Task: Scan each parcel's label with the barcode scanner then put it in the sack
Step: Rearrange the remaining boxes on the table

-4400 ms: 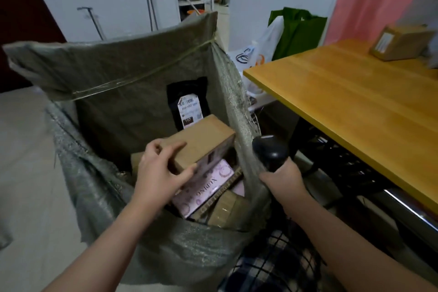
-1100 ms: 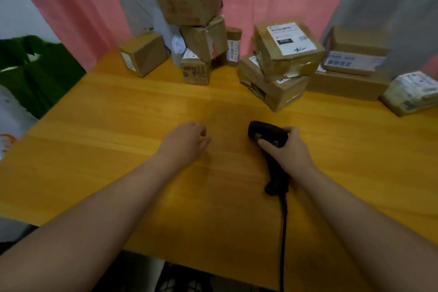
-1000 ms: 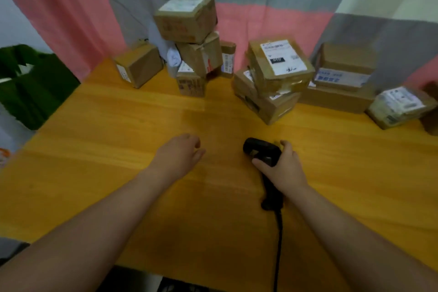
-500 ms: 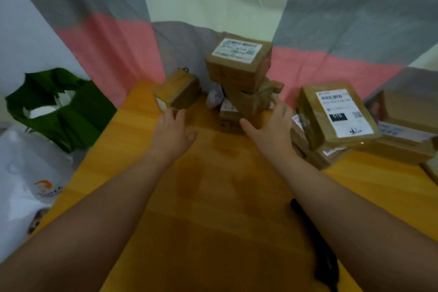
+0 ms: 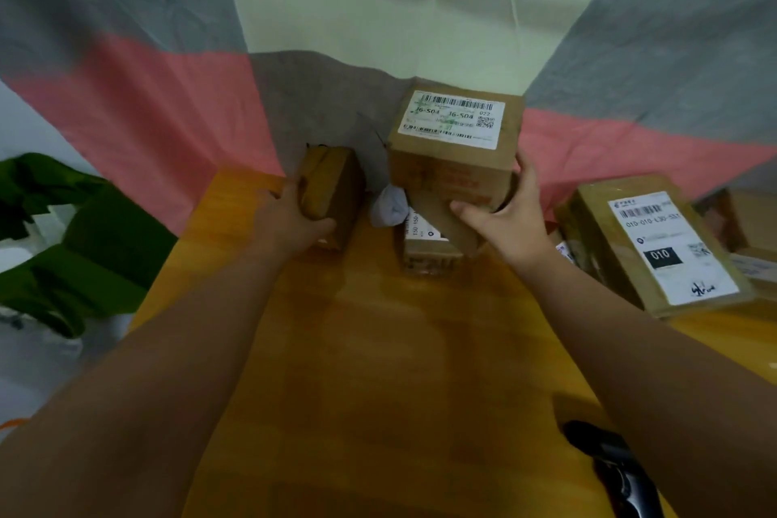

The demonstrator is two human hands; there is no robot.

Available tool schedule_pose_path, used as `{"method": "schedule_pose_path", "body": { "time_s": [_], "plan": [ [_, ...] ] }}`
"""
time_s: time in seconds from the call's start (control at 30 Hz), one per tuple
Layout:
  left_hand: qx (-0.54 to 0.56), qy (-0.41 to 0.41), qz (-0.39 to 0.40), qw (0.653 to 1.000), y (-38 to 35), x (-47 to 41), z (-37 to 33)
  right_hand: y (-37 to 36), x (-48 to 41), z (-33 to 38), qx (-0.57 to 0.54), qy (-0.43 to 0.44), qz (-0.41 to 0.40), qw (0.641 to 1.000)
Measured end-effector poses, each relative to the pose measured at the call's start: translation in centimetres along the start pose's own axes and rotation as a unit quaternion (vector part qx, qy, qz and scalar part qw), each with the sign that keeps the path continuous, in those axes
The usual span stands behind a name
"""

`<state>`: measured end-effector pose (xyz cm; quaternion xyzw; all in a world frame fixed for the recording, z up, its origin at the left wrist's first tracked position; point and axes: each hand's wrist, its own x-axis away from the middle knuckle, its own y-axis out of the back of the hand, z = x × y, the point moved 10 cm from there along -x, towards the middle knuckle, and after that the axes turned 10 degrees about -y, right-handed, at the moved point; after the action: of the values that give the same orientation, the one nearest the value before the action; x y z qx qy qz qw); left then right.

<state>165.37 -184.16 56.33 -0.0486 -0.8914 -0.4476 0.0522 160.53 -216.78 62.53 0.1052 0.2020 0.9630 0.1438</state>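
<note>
My left hand (image 5: 290, 223) grips a small brown parcel (image 5: 334, 189) at the table's far left corner. My right hand (image 5: 504, 219) holds the stacked parcels: its fingers reach up the right side of the top cardboard parcel (image 5: 456, 147), which bears a white barcode label, and its thumb lies on the tilted box (image 5: 445, 223) under it. A lower labelled box (image 5: 429, 254) sits beneath them. The black barcode scanner (image 5: 614, 471) lies on the table at the near right, beside my right forearm, held by neither hand. The sack is out of view.
The wooden table (image 5: 378, 370) stretches toward me. More labelled parcels (image 5: 656, 244) are piled at the right. A white pouch (image 5: 389, 206) lies between the two held parcels. Green fabric (image 5: 71, 248) hangs off to the left. A striped curtain (image 5: 168, 97) hangs behind.
My right hand let go of the scanner, which now lies on the table. Both hands reached forward: the left took hold of the small parcel, the right closed on the stacked ones.
</note>
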Motion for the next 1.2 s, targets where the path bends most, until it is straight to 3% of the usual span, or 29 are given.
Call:
{"method": "schedule_pose_path", "body": {
  "time_s": [0.2,0.6,1.0,1.13,1.2],
  "plan": [
    [-0.008,-0.088,0.03,0.996,-2.9,2.2,-3.8,1.0,0.4,-2.4,-0.001,-0.033,-0.028,0.999],
    [-0.023,-0.112,0.069,0.991,-5.5,13.5,-5.2,4.2,11.1,-4.4,0.053,-0.034,0.006,0.998],
    [0.004,-0.038,0.047,0.998,-8.0,33.9,-4.6,8.4,25.5,-9.3,0.033,-0.001,0.09,0.995],
    [-0.02,0.023,0.097,0.995,-9.6,38.4,-4.7,9.7,29.3,-10.3,0.034,0.004,0.103,0.994],
    [0.052,0.066,0.041,0.996,-7.7,38.7,-6.2,10.5,30.3,-10.5,0.055,0.02,0.104,0.993]
  ]
}}
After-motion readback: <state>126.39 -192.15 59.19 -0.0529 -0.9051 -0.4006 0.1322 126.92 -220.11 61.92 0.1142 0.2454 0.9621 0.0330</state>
